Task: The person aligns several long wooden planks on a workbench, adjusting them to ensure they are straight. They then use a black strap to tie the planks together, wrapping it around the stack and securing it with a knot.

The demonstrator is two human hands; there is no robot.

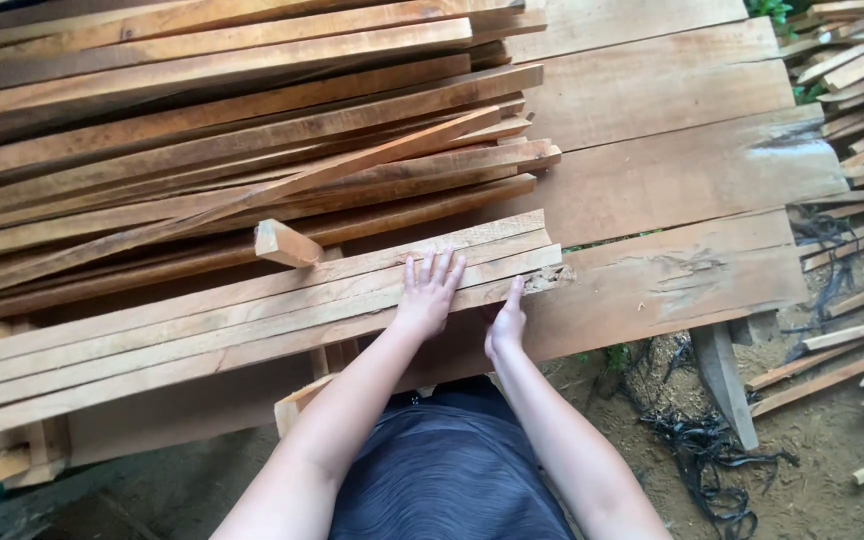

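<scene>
Squaring up the nearest wooden slats [252,325] at six o'clock of the worktop [672,170]: my left hand [428,295] lies flat and open on top, my right hand [505,328] pinches the front slat's edge; next, I judge, a firm grip.

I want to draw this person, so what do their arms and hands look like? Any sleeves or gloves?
Both arms are bare, with no sleeves showing. The left hand and right hand wear no gloves, and no rings or watch can be seen. The dark grey clothing below has fine stripes.
</scene>
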